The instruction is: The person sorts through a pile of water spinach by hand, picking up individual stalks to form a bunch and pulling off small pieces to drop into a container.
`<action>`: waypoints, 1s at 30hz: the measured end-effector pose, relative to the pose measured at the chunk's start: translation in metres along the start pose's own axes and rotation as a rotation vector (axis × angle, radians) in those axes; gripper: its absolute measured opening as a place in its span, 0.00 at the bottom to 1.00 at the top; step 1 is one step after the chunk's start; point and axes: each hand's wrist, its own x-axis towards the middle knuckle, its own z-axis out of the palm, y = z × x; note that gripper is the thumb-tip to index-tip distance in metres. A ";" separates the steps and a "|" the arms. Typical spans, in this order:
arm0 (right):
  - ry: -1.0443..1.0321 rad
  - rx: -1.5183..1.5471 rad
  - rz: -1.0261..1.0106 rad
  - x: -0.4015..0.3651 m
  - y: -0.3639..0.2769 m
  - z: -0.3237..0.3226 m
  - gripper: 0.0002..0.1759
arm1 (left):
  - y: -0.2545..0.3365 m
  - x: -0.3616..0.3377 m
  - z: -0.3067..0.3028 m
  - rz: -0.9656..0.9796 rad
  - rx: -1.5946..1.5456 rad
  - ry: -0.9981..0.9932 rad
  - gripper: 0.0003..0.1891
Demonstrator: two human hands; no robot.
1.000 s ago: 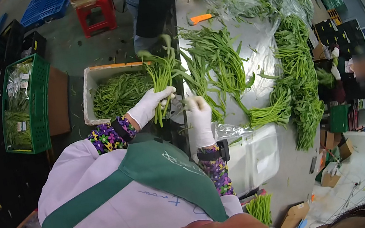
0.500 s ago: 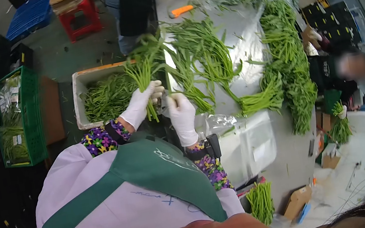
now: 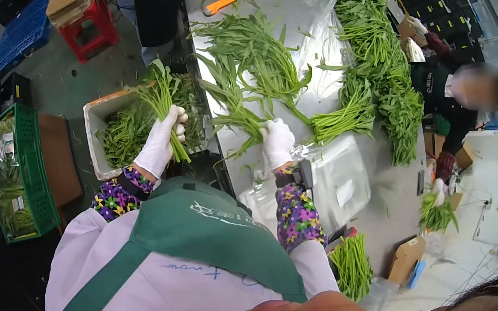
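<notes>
My left hand [image 3: 161, 141], in a white glove, is closed round the stems of a bunch of water spinach [image 3: 160, 94]. The leafy end points up and away from me, beside a white foam box [image 3: 94, 139] with loose greens inside. On the metal table, my gloved right hand [image 3: 277, 142] is closed at the stem ends of some loose water spinach [image 3: 243, 120]; its fingertips are partly hidden. A larger spread of greens [image 3: 254, 54] lies just beyond. To the right of that hand are a bundle of stems [image 3: 343, 122] and clear plastic bags [image 3: 334, 187].
A long heap of greens [image 3: 379, 59] lines the table's far side. An orange-handled knife [image 3: 220, 5] lies near the top. At left stand a green crate [image 3: 39, 172] and a red stool [image 3: 88, 34]. A co-worker [image 3: 443, 88] holds greens across the table.
My hands have moved apart. The left has shifted left with its bunch, over the box edge; the right has gone from near the left hand to the greens on the table.
</notes>
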 end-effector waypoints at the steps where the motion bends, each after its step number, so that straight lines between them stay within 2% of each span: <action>1: -0.003 0.002 -0.007 0.003 0.010 -0.004 0.10 | -0.001 -0.002 -0.001 -0.016 0.001 0.044 0.15; 3: -0.010 0.910 0.152 0.012 0.032 -0.014 0.09 | -0.002 -0.003 -0.001 -0.024 -0.020 0.078 0.15; 4: -0.067 1.266 0.383 0.008 0.016 -0.068 0.09 | -0.005 -0.001 -0.005 -0.029 -0.064 0.025 0.15; 5: -0.061 1.262 0.388 0.005 0.022 -0.069 0.09 | -0.007 0.001 -0.007 -0.037 -0.108 -0.032 0.15; 7: 0.129 1.127 0.268 -0.001 0.038 -0.060 0.09 | -0.007 0.000 -0.006 -0.030 -0.146 -0.021 0.15; 8: 0.057 0.891 0.117 -0.007 0.043 -0.044 0.10 | -0.004 -0.002 -0.002 -0.042 -0.147 -0.047 0.15; 9: -0.065 0.815 0.284 -0.016 0.040 -0.033 0.10 | -0.003 -0.004 0.001 -0.054 -0.145 -0.076 0.16; 11: -0.012 1.028 0.411 -0.025 0.027 -0.032 0.09 | -0.003 -0.003 0.007 -0.065 -0.170 -0.088 0.16; 12: -0.018 1.030 0.407 -0.028 0.019 -0.032 0.09 | -0.006 -0.002 0.010 -0.057 -0.114 -0.067 0.15; 14: 0.147 1.340 0.456 -0.034 0.000 -0.033 0.10 | -0.011 -0.003 0.019 -0.017 0.022 -0.013 0.13; 17: 0.141 1.244 0.419 -0.041 -0.032 -0.058 0.10 | -0.012 -0.006 0.038 0.018 0.161 -0.042 0.13; 19: 0.128 1.141 0.395 -0.044 -0.043 -0.052 0.11 | -0.011 -0.008 0.052 0.022 0.217 -0.089 0.15; 21: 0.365 0.835 0.111 -0.049 -0.064 -0.059 0.12 | -0.011 -0.011 0.068 0.065 0.270 -0.123 0.15; 22: 0.324 0.747 0.052 -0.051 -0.073 -0.066 0.14 | -0.010 -0.013 0.076 0.048 0.281 -0.123 0.16; 26: 0.214 0.609 -0.074 -0.054 -0.097 -0.066 0.15 | -0.024 -0.001 0.083 0.049 0.285 -0.072 0.11; 29: 0.323 0.672 -0.088 -0.054 -0.097 -0.060 0.16 | -0.019 0.007 0.076 0.030 0.241 0.037 0.11; 30: 0.295 0.666 -0.031 -0.055 -0.095 -0.072 0.16 | -0.018 0.017 0.067 0.096 0.234 0.066 0.11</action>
